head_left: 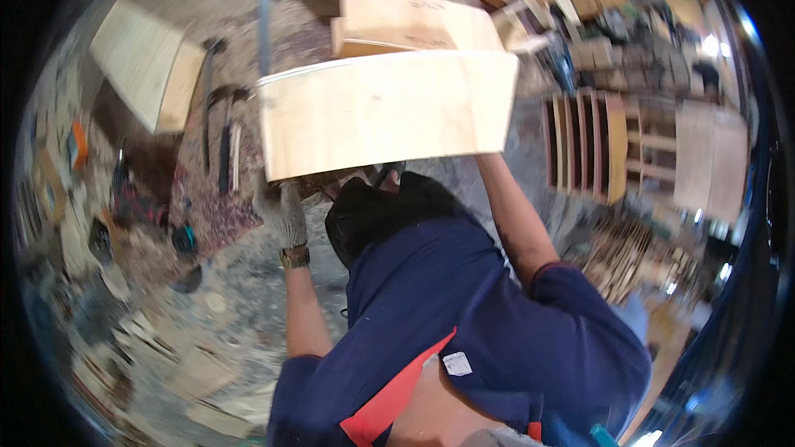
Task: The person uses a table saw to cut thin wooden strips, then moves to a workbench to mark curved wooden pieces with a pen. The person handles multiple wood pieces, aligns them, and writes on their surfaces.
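Note:
In front of me is a wide, pale wooden panel, tilted, its lower edge nearest my body. My left hand, in a grey knit glove with a watch at the wrist, is at its lower left corner; the fingers curl up behind the edge and are partly hidden. My bare right forearm reaches up to the lower right corner, where the panel hides the whole hand. Just beyond stands another pale wooden piece with dark marks on its face, partly covered by the panel.
A pale wooden box stands at the far left, near long dark bars on the dusty floor. To the right are a slatted wooden stack and a heap of thin wood strips. Offcuts lie at lower left.

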`<state>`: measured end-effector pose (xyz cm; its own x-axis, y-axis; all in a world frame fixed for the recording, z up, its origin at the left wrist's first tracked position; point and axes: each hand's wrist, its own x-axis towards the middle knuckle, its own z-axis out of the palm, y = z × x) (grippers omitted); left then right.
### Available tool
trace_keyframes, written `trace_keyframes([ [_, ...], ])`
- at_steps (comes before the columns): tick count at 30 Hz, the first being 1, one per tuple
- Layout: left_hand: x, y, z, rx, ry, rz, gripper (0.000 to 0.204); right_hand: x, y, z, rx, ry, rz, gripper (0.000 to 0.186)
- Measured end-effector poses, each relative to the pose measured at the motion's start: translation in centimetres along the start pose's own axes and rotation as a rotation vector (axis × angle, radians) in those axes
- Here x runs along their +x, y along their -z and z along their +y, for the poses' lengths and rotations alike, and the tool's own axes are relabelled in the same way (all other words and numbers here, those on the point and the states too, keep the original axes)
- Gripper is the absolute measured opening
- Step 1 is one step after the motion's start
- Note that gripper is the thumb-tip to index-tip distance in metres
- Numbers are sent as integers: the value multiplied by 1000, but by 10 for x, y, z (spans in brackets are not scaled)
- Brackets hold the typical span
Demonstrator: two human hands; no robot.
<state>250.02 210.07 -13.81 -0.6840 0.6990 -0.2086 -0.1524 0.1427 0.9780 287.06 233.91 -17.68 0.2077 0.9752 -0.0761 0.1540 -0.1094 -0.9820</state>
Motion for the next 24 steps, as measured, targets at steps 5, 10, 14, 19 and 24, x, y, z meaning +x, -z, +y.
trace_keyframes([
  [5, -14, -34, 38, 456, -593, 102, 29, 4, -13, 10, -20, 85, 91, 20],
  [10, -64, -120, 69, 870, -846, -401, 27, 1, -26, -12, -70, 8, 173, 21],
  [14, -66, -174, 51, 1060, -1107, -557, 40, -8, -24, -43, -334, 46, 158, 36],
  [19, -51, -199, 21, 1115, -1167, -656, 53, -9, -16, -63, -301, 13, 29, 48],
  [24, -41, -196, 20, 1192, -1043, -899, 59, 0, 8, -60, -258, -10, -160, 40],
])
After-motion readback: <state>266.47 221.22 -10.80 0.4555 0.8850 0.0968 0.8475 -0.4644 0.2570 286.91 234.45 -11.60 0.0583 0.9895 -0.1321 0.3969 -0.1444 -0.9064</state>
